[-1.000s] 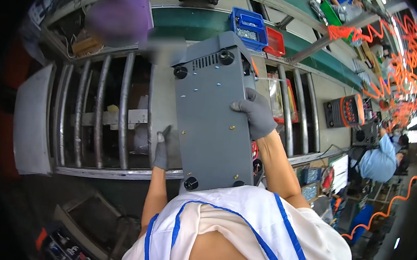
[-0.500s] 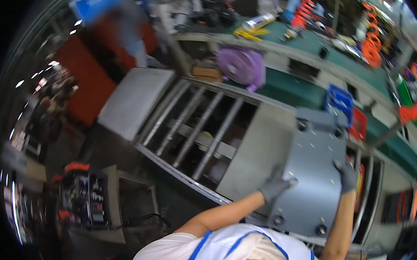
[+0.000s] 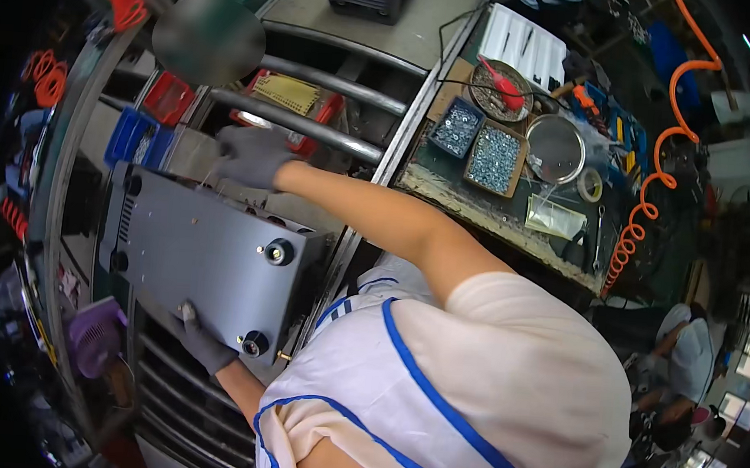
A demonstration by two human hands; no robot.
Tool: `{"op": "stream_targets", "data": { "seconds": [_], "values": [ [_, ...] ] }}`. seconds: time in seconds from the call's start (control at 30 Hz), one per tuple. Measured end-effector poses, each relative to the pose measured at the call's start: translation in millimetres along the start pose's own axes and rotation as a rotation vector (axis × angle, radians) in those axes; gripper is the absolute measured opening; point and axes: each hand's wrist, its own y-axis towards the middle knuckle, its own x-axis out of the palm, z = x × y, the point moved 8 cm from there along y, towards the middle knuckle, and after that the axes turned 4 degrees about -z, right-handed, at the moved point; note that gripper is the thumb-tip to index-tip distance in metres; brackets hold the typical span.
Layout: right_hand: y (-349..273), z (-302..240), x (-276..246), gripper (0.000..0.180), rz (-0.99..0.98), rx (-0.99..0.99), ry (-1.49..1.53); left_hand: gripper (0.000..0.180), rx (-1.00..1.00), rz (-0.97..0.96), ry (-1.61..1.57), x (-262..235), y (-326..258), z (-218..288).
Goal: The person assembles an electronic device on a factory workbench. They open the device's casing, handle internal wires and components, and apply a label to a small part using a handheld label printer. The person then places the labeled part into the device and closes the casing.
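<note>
Both gloved hands clamp the flat grey metal box with round black feet (image 3: 195, 256): left hand (image 3: 198, 339) grips its near edge, right hand (image 3: 250, 157) its far edge, over the steel roller rails (image 3: 313, 125).

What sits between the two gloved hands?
In the head view, the grey metal case spans between the left hand and right hand; both grip its edges.

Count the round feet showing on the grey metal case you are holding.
4 feet: two on its near end, two on its far end. None seem hidden by the gloved left hand or right hand.
</note>
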Motion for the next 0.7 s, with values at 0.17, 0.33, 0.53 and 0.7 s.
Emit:
{"op": "stream_targets", "data": {
  "seconds": [0.17, 0.33, 0.53, 0.7],
  "values": [
    [-142.1, 204.9, -81.0, 0.028, 0.481, 0.158, 0.03, 0.059, 0.319, -0.002, 0.739, 14.9, 15.7, 17.1],
    [-386.7, 392.5, -172.4, 0.015, 0.907, 0.696, -0.146, 0.055, 0.538, -0.34, 1.077, 84.0, 28.2, 77.8],
    [-527.5, 440.7, -212.6, 0.049, 0.652, 1.349, -0.628, 0.045, 0.509, -1.165, 0.814, 281.8, -35.1, 117.4],
    [-516.7, 464.4, -165.6, 0.064, 0.495, 1.346, -0.637, 0.046, 0.98, -1.829, 1.026, 419.8, -193.8, 92.5]
  ]
}}
